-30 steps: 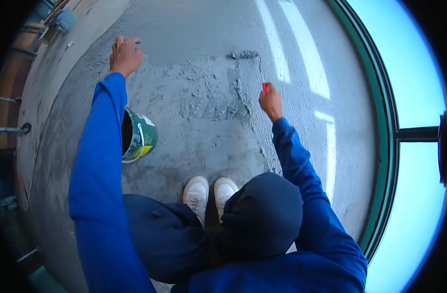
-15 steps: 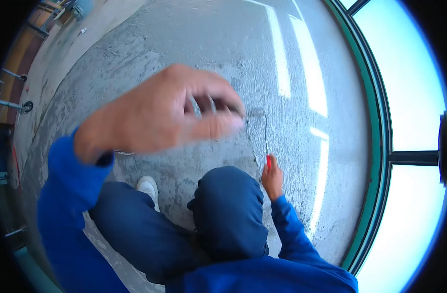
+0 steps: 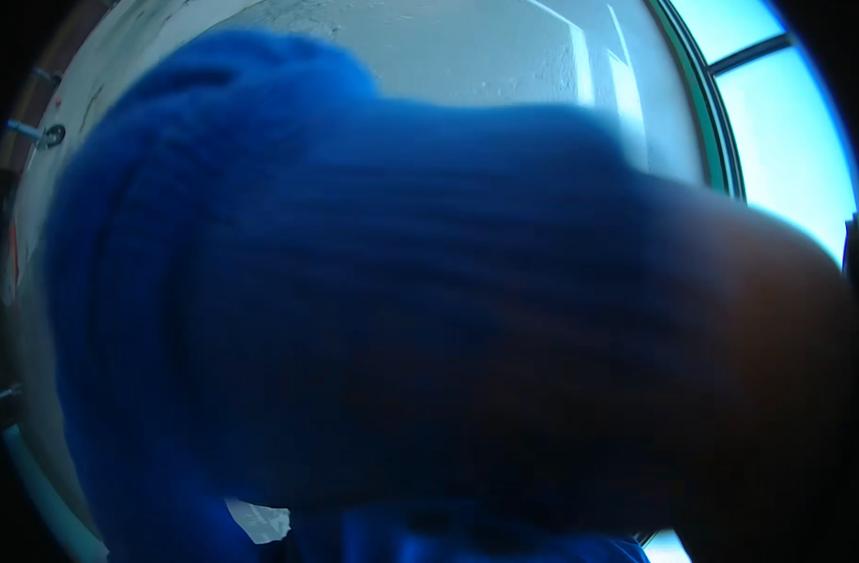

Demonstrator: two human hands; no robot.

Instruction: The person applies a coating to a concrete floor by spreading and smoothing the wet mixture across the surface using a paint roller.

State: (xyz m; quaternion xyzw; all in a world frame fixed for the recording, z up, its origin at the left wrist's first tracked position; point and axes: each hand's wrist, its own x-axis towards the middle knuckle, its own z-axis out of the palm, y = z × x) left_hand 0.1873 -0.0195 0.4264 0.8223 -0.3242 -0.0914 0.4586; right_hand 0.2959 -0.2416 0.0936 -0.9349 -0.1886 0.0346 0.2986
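My left arm's blue sleeve (image 3: 401, 235) lies right across the head view, very close to the camera and dark. Beyond the cuff, the wrist and part of my left hand (image 3: 790, 281) fill the right side, blurred and in shadow. Its fingers cannot be made out, nor whether they hold anything. Behind the sleeve, my right hand and the red-handled tool it held earlier are hidden. A strip of wet grey floor (image 3: 467, 56) shows above the arm.
Windows in a green frame (image 3: 711, 150) run along the right side, their light reflecting on the floor. At the far left stands a wheeled metal leg (image 3: 49, 136). Most of the floor in front is covered by my arm.
My left hand has come up close to the camera and swept to the right, its forearm now blocking most of the view. My right hand, the red-handled tool and my knees have gone out of sight.
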